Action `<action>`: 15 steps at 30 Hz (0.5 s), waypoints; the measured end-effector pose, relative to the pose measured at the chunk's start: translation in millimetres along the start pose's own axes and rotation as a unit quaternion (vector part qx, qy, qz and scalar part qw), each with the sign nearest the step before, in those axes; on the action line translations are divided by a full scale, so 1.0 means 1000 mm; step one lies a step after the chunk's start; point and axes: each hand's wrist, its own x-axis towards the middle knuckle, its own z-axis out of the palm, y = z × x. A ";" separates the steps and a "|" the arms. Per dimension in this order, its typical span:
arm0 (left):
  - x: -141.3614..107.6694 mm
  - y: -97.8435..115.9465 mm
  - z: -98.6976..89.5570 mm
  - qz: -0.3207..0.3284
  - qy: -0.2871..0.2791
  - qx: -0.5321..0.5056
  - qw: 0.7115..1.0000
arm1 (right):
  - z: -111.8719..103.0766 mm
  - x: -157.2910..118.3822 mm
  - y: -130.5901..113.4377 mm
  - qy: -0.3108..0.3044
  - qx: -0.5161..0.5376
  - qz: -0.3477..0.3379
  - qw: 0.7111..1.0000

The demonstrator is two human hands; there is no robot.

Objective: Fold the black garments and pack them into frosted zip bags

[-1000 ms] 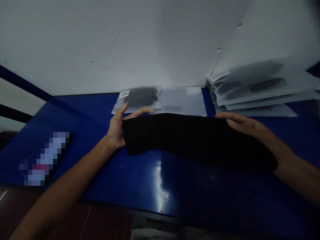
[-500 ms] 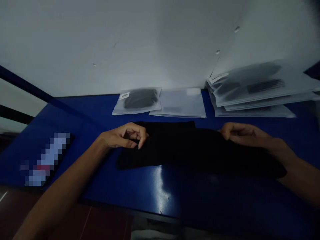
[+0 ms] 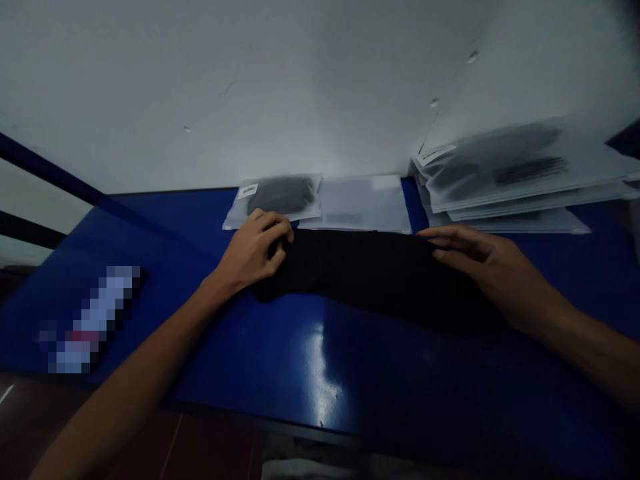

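The left hand [image 3: 253, 250] lies palm down at centre left, its fingers curled in a grip on the left end of a folded black cloth [image 3: 370, 273]. Well apart from it, the right hand [image 3: 475, 257] sits open at centre right, fingers extended and resting on the cloth's far edge. Both forearms angle in from the lower corners. The cloth lies flat between the hands on a blue table [image 3: 165, 233], just below frosted plastic bags [image 3: 283, 199] at top centre and a stack of bags [image 3: 500, 180] at upper right. A pixelated object [image 3: 90, 320] lies at lower left.
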 end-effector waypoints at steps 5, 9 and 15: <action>-0.002 0.005 -0.002 0.015 -0.069 0.020 0.997 | 0.001 0.001 0.010 0.067 -0.296 -0.158 0.940; -0.001 0.005 -0.002 0.001 -0.093 0.009 0.996 | 0.002 0.002 0.016 0.063 -0.408 -0.189 0.891; 0.000 -0.005 -0.003 0.068 -0.128 -0.012 0.989 | -0.001 0.003 0.017 0.038 -0.420 -0.241 0.874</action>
